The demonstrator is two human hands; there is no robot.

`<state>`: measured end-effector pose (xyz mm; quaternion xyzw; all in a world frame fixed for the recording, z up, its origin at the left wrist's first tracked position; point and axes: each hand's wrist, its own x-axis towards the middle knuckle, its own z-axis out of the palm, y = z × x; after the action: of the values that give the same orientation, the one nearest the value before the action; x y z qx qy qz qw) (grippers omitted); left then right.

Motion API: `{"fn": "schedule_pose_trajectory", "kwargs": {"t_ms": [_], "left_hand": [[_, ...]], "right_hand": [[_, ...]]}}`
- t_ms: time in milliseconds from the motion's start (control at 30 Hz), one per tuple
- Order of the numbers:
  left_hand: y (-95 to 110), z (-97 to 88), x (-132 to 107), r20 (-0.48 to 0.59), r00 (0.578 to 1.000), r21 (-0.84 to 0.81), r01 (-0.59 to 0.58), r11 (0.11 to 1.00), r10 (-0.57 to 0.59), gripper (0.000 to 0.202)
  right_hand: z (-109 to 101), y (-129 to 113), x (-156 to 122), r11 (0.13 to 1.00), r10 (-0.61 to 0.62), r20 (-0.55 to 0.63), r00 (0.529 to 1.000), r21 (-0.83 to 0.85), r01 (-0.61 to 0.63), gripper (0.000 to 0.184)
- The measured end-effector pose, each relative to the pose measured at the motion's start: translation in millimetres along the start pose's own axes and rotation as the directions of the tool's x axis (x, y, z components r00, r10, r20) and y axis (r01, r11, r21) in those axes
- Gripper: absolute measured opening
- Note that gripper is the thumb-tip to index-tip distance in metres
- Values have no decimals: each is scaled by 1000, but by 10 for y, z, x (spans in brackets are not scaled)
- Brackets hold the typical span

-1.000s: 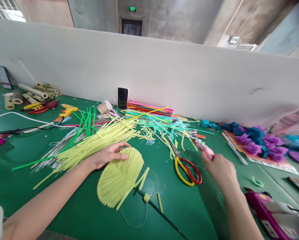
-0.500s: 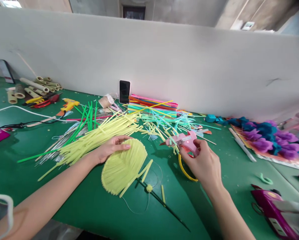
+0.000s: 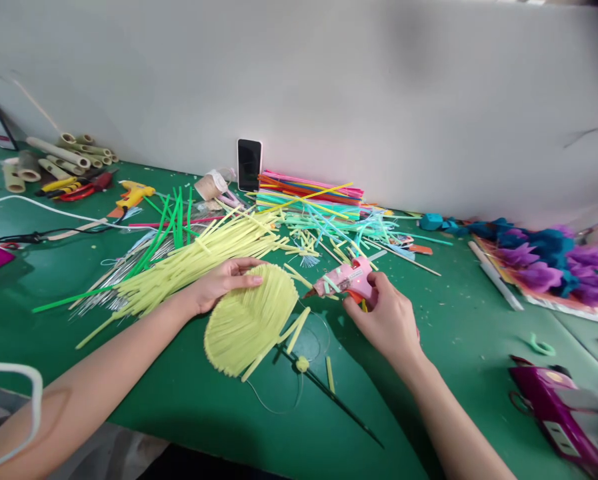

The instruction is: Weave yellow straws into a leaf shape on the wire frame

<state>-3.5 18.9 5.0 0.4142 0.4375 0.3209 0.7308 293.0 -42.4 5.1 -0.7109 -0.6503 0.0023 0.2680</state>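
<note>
My left hand [image 3: 223, 283] lies with fingers pressed on the top edge of a rounded fan of glued yellow straws [image 3: 249, 320] on the green table [image 3: 429, 347]. My right hand [image 3: 386, 320] grips a pink hot glue gun [image 3: 346, 280], its nozzle pointing left toward the right edge of the fan. A dark stick [image 3: 336, 403] with a small yellow ball [image 3: 303, 364] lies below the fan.
Loose yellow straws [image 3: 193, 263], green straws [image 3: 171, 230] and a stack of coloured straws [image 3: 309, 193] lie behind. A phone [image 3: 249, 165] leans on the wall. A yellow glue gun [image 3: 133, 195], cardboard tubes [image 3: 59, 163], purple and blue flowers [image 3: 543, 257] and a magenta device [image 3: 561, 410] are around.
My right hand picked up the pink glue gun from the right and brought it left toward the fan. The left hand stayed on the fan. The view tilted down.
</note>
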Motion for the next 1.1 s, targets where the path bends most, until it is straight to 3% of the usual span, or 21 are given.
{"fn": "schedule_pose_trajectory", "kwargs": {"t_ms": [1100], "left_hand": [[-12, -27, 16, 67, 998, -53, 8, 999, -4, 41]], "right_hand": [[49, 49, -10, 997, -82, -22, 996, 14, 82, 27]]}}
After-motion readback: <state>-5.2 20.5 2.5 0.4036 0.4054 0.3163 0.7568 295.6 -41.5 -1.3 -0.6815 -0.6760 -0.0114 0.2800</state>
